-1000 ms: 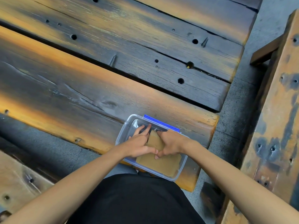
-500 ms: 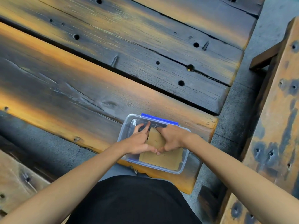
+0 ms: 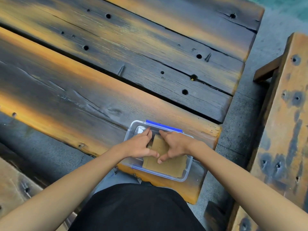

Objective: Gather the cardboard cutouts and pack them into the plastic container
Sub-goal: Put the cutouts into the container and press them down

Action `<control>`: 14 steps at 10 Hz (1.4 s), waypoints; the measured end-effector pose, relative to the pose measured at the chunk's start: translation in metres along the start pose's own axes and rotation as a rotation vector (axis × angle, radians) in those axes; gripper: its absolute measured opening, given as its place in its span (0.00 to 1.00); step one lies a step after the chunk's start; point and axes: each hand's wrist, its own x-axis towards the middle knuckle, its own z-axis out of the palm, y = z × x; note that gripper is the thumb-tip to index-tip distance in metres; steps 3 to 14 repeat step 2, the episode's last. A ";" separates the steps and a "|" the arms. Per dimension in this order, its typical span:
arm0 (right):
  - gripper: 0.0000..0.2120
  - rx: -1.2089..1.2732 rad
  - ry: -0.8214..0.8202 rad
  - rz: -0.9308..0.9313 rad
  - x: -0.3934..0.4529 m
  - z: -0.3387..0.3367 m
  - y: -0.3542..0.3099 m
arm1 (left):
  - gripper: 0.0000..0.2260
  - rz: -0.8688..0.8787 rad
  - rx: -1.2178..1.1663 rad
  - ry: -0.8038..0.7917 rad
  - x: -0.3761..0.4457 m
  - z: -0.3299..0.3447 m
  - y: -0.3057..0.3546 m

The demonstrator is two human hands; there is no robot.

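Note:
A clear plastic container [image 3: 188, 174] with blue clips stands at the near right corner of the wooden table. Brown cardboard cutouts [image 3: 168, 165] lie flat inside it. My left hand [image 3: 140, 146] and my right hand [image 3: 175, 145] rest side by side on top of the cardboard, fingers spread and pointing away from me, thumbs nearly touching. Both palms press down on the cutouts; neither hand grips anything. The far part of the cardboard is hidden under my hands.
The table [image 3: 100, 90] is made of dark, weathered planks with holes and gaps. A wooden bench [image 3: 283, 130] runs along the right, another [image 3: 13, 189] at the near left. Grey floor [image 3: 236, 117] shows between them.
Both hands have slid slightly toward the far end of the container while staying on the cardboard. The view has shifted a little.

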 end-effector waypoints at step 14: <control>0.56 -0.084 0.099 -0.031 -0.022 -0.017 -0.012 | 0.45 0.065 0.217 0.148 -0.034 -0.015 -0.001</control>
